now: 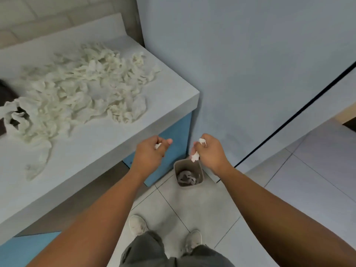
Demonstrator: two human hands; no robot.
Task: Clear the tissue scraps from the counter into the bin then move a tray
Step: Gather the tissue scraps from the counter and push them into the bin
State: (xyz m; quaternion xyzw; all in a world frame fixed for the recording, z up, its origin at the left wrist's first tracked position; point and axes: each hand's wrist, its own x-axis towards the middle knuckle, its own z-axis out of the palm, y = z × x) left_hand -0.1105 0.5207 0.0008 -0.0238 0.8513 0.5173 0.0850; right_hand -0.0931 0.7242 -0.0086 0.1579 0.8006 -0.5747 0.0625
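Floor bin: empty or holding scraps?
Not empty, far from full: crumpled tissue scraps lie at the bottom of the upright bin, walls bare above them.

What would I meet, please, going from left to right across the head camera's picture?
Pile of tissue scraps on the counter → left hand gripping a tissue scrap → bin → right hand gripping a second tissue scrap.
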